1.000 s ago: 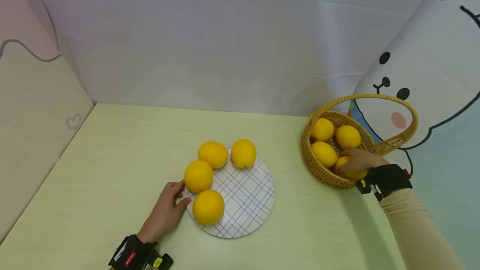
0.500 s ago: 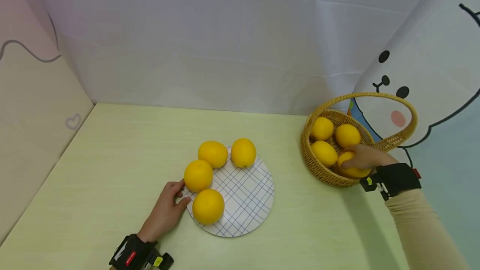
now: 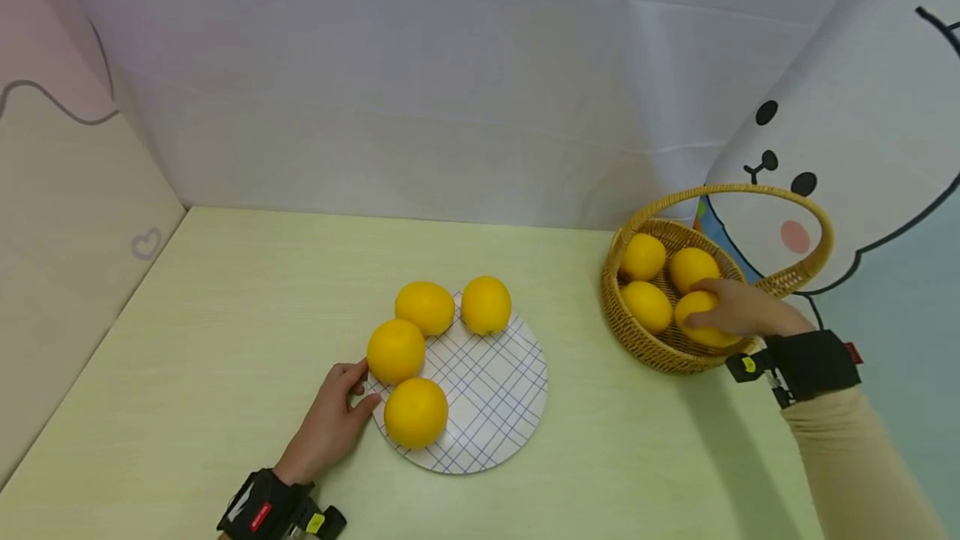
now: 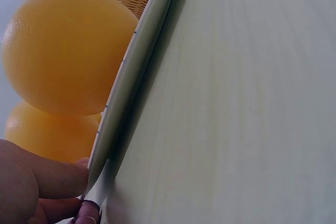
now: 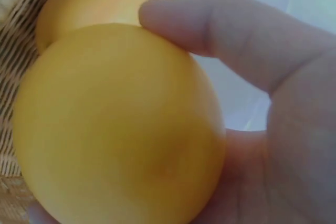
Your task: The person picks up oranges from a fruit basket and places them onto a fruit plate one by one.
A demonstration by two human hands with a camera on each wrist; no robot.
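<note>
My left hand [image 3: 327, 425] pinches the left rim of a round white plate with a blue grid [image 3: 491, 407]. In the left wrist view the thumb lies on the rim's upper side, with fingertips at its underside. Several yellow-orange oranges sit along the plate's left and far side, the nearest orange [image 3: 416, 413] close to my thumb. Far to the right, my right hand [image 3: 744, 308] grips another orange [image 5: 115, 124] inside a wicker basket [image 3: 628, 338], thumb on one side and fingers round the other. More oranges, such as this orange [image 3: 647, 307], lie beside it.
The basket's tall handle [image 3: 750, 189] arches over the fruit and comes down just behind my right hand. A pale wooden table [image 3: 225, 315] carries everything. White cloth [image 3: 390, 90] hangs at the back, and a printed cartoon sheet [image 3: 862, 148] stands behind the basket.
My right hand has shifted to the right and slightly up within the basket, the gripped orange moving with it. The left hand and the plate stay in place.
</note>
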